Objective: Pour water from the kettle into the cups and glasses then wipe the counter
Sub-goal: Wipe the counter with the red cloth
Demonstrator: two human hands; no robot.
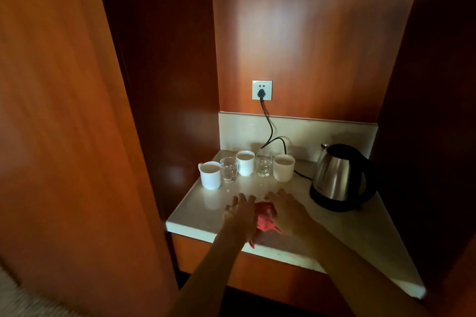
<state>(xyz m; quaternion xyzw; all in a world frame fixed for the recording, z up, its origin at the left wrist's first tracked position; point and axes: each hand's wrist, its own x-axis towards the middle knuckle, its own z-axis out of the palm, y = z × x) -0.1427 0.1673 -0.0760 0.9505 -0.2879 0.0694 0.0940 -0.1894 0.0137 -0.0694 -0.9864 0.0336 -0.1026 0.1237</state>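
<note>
A crumpled red cloth (pixel 265 219) lies on the pale stone counter (pixel 195 216) near its front edge. The left hand (pixel 240 213) and right hand (pixel 287 210) press flat on it, fingers spread. Behind stand three white cups (pixel 210 175), two clear glasses (pixel 229 169) and a shiny steel kettle (pixel 337 177).

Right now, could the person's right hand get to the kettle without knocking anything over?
Probably yes. The right hand rests on the red cloth, and the counter between it and the kettle looks bare. The cups stand farther back, out of that path.
</note>
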